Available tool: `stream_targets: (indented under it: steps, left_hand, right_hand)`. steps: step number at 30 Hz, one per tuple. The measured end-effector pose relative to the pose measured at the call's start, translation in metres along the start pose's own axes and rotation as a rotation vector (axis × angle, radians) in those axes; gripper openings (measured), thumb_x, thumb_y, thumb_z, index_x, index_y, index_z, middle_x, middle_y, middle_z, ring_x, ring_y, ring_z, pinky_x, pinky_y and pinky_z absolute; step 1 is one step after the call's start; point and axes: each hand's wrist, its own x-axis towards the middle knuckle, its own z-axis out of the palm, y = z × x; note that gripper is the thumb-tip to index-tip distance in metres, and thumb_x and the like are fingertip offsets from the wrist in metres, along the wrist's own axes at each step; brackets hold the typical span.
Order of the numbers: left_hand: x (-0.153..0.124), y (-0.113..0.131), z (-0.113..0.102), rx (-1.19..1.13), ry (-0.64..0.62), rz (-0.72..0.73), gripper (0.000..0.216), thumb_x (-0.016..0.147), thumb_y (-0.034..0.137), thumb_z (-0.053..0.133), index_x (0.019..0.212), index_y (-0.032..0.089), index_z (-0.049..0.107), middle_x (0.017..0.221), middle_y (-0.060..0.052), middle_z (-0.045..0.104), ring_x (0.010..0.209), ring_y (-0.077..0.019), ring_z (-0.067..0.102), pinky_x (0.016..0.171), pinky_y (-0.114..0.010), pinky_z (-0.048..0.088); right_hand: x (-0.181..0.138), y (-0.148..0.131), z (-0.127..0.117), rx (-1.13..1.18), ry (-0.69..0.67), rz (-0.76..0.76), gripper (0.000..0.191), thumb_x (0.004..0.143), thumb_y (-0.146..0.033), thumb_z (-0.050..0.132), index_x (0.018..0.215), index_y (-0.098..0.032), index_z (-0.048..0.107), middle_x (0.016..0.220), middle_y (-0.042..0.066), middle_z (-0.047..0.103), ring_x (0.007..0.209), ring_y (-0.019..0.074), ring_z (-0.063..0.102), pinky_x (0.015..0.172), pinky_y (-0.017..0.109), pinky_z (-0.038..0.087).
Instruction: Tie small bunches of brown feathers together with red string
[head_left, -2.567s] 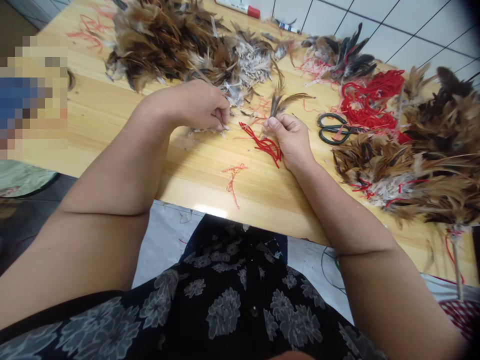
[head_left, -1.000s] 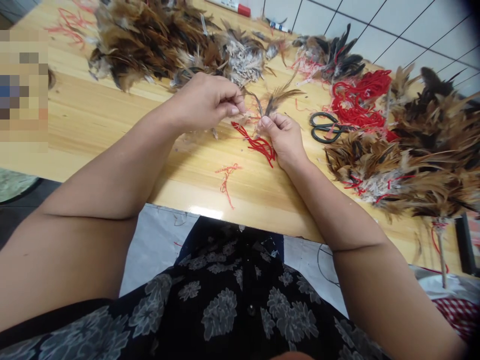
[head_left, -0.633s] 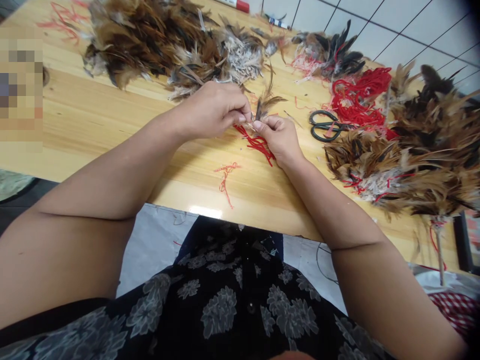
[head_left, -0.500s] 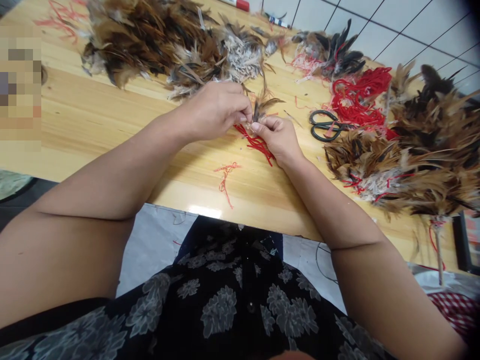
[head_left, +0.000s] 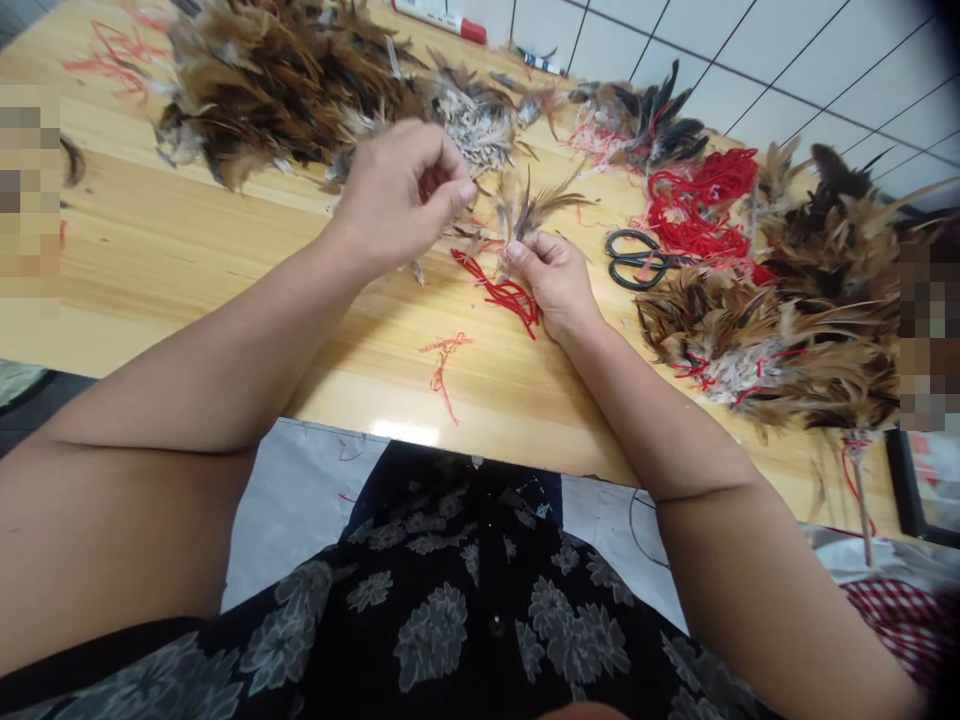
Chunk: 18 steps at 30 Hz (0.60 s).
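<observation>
My right hand [head_left: 555,275] pinches a small bunch of feathers [head_left: 529,210] between thumb and fingers, brown and grey plumes fanning out away from me. Just beside it, a bundle of cut red strings [head_left: 499,290] lies on the table. My left hand [head_left: 405,195] is raised apart from the bunch, in front of a large heap of brown feathers [head_left: 277,90]. Its fingers are curled with the thumb against them, slightly blurred; whatever they may hold is hidden. Below it is a small loose feather [head_left: 417,272].
Black-handled scissors [head_left: 637,260] lie right of my hands, near a tangle of red string [head_left: 705,205]. Tied feather bundles [head_left: 742,350] cover the right side. Thin orange-red string scraps [head_left: 444,375] lie near the table edge. A red-capped marker [head_left: 442,20] rests by the tiled wall.
My left hand has let go of the bunch and moved left and up, away from my right hand. My right hand still holds the feathers, whose plumes now show more fully.
</observation>
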Motion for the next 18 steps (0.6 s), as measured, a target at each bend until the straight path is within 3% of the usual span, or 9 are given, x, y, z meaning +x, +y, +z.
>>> stream_targets:
  steps: [2, 5, 9, 13, 18]
  left_hand:
    - [0.000, 0.000, 0.007, -0.105, -0.122, -0.062, 0.044, 0.094, 0.073, 0.071, 0.106, 0.032, 0.080, 0.115, -0.008, 0.085, 0.104, -0.0339, 0.068, 0.099, -0.055, 0.057]
    - [0.000, 0.001, 0.022, -0.164, -0.230, -0.087, 0.045, 0.088, 0.073, 0.074, 0.098, 0.029, 0.077, 0.107, -0.009, 0.084, 0.099, -0.0321, 0.069, 0.092, -0.052, 0.056]
    - [0.000, -0.004, 0.034, -0.150, -0.235, -0.075, 0.042, 0.097, 0.069, 0.067, 0.106, 0.028, 0.077, 0.102, -0.007, 0.082, 0.109, -0.0329, 0.074, 0.091, -0.049, 0.056]
    - [0.001, -0.014, 0.036, -0.182, -0.252, -0.072, 0.049, 0.099, 0.072, 0.065, 0.116, 0.028, 0.078, 0.107, -0.006, 0.083, 0.123, -0.0363, 0.075, 0.095, -0.051, 0.056]
    - [0.001, -0.012, 0.032, -0.224, -0.216, -0.115, 0.043, 0.095, 0.070, 0.069, 0.104, 0.028, 0.074, 0.106, -0.006, 0.082, 0.117, -0.0340, 0.073, 0.094, -0.052, 0.056]
  right_hand:
    - [-0.001, 0.000, 0.002, -0.022, 0.003, -0.002, 0.061, 0.093, -0.079, 0.090, 0.084, -0.023, 0.067, 0.082, -0.001, 0.065, 0.081, 0.0154, 0.058, 0.080, 0.031, 0.055]
    - [-0.003, -0.002, 0.005, -0.079, 0.009, -0.003, 0.059, 0.093, -0.074, 0.092, 0.080, -0.024, 0.063, 0.078, -0.002, 0.060, 0.081, 0.0158, 0.056, 0.082, 0.032, 0.053]
    - [-0.004, -0.005, 0.008, -0.142, 0.018, -0.003, 0.060, 0.091, -0.067, 0.097, 0.074, -0.025, 0.058, 0.074, -0.003, 0.053, 0.082, 0.0164, 0.053, 0.082, 0.033, 0.050]
    - [-0.003, -0.002, 0.008, -0.146, 0.027, -0.018, 0.062, 0.092, -0.072, 0.094, 0.076, -0.024, 0.059, 0.075, -0.004, 0.052, 0.080, 0.0159, 0.051, 0.080, 0.033, 0.047]
    - [-0.003, 0.004, 0.007, -0.104, 0.037, -0.011, 0.065, 0.092, -0.080, 0.091, 0.078, -0.025, 0.059, 0.074, -0.004, 0.053, 0.076, 0.0148, 0.050, 0.077, 0.032, 0.047]
